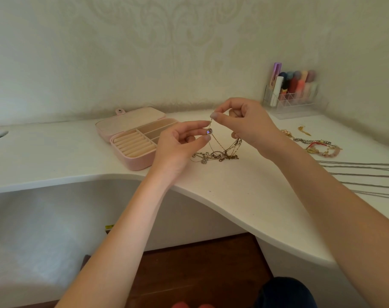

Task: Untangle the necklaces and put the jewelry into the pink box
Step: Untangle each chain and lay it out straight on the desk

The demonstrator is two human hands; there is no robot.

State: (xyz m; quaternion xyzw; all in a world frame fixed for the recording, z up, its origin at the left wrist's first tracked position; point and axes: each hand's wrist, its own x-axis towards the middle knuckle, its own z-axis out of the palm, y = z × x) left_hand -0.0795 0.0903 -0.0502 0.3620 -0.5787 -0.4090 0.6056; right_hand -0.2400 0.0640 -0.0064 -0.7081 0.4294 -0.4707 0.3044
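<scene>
A tangle of thin gold and silver necklaces [215, 154] lies on the white desk, with strands lifted up to both hands. My left hand [178, 143] pinches a small round pendant with a purple stone [209, 131]. My right hand [247, 123] pinches the chain just above that pendant, and more strands hang from its lower fingers. The pink box [133, 162] stands open to the left of the hands, with cream ring rolls in front and bare compartments behind; its lid lies back flat.
More jewelry [313, 144], beaded bracelets and gold pieces, lies on the desk at the right. Several long grey chains [366, 174] run off the right edge. A clear organiser of cosmetics [293, 94] stands in the back corner. The desk's front edge curves inward.
</scene>
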